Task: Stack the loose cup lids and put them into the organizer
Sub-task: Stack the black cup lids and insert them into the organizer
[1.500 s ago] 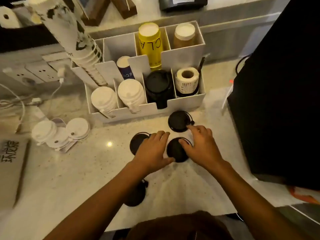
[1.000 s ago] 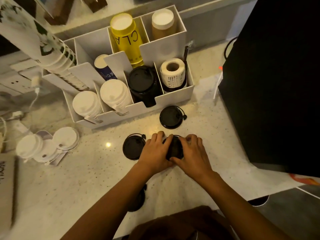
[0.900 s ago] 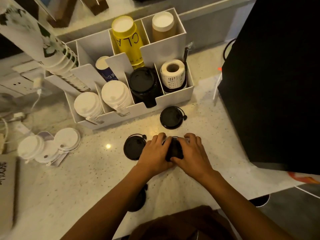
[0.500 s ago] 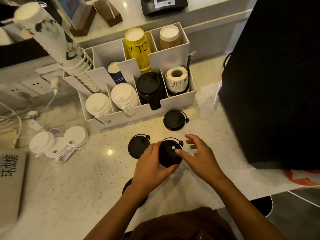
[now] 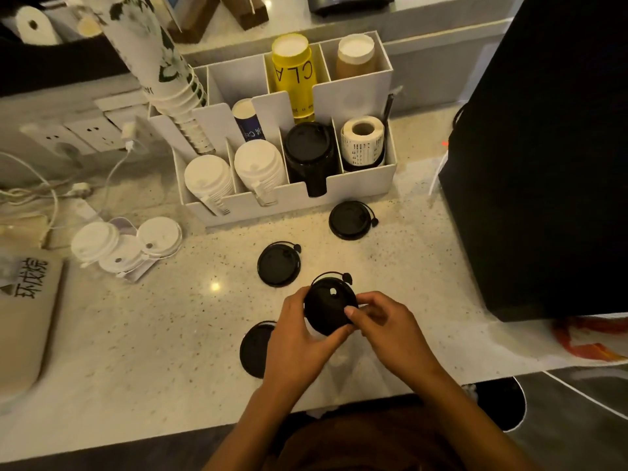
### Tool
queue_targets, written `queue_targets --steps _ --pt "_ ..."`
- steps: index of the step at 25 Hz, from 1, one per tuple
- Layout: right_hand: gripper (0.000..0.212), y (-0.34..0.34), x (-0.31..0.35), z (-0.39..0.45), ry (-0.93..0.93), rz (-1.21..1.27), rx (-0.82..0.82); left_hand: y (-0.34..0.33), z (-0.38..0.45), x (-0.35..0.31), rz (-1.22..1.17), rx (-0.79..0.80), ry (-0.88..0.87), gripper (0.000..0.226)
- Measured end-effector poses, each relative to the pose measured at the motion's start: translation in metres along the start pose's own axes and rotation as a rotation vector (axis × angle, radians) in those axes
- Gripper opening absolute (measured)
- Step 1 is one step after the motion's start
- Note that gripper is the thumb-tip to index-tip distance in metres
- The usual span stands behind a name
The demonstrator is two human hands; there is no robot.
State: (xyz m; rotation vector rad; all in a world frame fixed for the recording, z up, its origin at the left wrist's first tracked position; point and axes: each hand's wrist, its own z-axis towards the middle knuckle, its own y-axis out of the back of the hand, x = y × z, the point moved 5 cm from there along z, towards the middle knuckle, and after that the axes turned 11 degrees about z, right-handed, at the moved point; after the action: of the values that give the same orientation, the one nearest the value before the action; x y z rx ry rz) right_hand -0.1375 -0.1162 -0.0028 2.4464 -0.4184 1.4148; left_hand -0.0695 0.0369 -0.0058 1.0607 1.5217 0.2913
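Both hands hold one black cup lid (image 5: 329, 309) just above the counter. My left hand (image 5: 296, 338) grips its left rim, and my right hand (image 5: 387, 326) pinches its right rim with thumb and fingers. Three more black lids lie loose on the counter: one (image 5: 278, 264) ahead of my hands, one (image 5: 350, 220) close to the organizer, one (image 5: 255, 348) partly hidden under my left wrist. The white organizer (image 5: 368, 183) stands behind them, its front row holding two stacks of white lids (image 5: 259, 166) and a stack of black lids (image 5: 307, 149).
Loose white lids (image 5: 125, 244) lie at the left near cables and wall sockets. A tall sleeve of paper cups (image 5: 163, 69) leans out of the organizer, beside bottles and a label roll (image 5: 363, 139). A large black box (image 5: 543, 158) fills the right side. The counter's front edge runs just below my wrists.
My hands met over one black lid on the counter and lifted it. My right hand, open half a second ago, now pinches the lid's right rim. The camera view shifted slightly.
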Motion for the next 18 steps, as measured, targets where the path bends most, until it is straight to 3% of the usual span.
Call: queue_targets --steps 5,12,18 --pt "0.015 -0.001 -0.011 -0.010 -0.012 0.043 0.023 -0.004 -0.022 0.017 -0.218 0.063 0.151 0.088" --pt "0.021 -0.004 -0.024 -0.018 -0.011 -0.032 0.119 0.008 -0.047 0.043 -0.363 0.001 0.257 0.026" --pt "0.021 -0.024 -0.031 -0.018 -0.012 -0.104 0.218 0.020 -0.058 0.064 -0.352 -0.080 0.323 0.020"
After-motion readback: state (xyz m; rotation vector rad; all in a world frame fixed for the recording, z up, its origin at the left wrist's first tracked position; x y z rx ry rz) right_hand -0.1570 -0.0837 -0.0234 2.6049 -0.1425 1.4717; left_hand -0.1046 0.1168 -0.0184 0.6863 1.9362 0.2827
